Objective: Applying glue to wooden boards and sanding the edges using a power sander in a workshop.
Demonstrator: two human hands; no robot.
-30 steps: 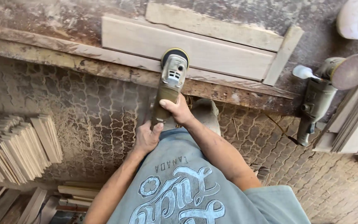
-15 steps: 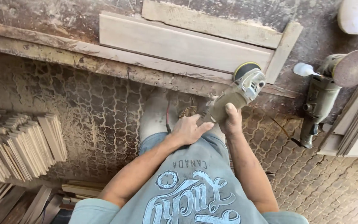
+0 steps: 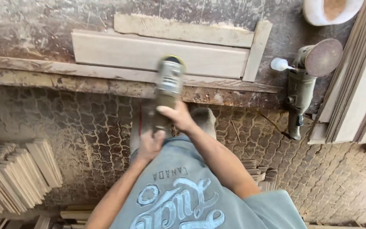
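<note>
Dust-coated workbench (image 3: 30,25) spans the top of the view, above a floor of patterned paving (image 3: 64,127). On the bench lies a long pale wooden board (image 3: 119,53), held against two rough wooden stops, one behind it and one at its right end. Stacked boards (image 3: 361,93) lean at the right edge; a pile of small wood strips (image 3: 13,178) sits on the floor at left. A second grinder (image 3: 306,80) with a sanding disc rests idle on the bench, right of the board. Blurred in the picture, the sander (image 3: 168,85) sits on the board's near edge. Right hand (image 3: 176,116) is closed around its body; left hand (image 3: 151,144) is closed on its rear handle.
</note>
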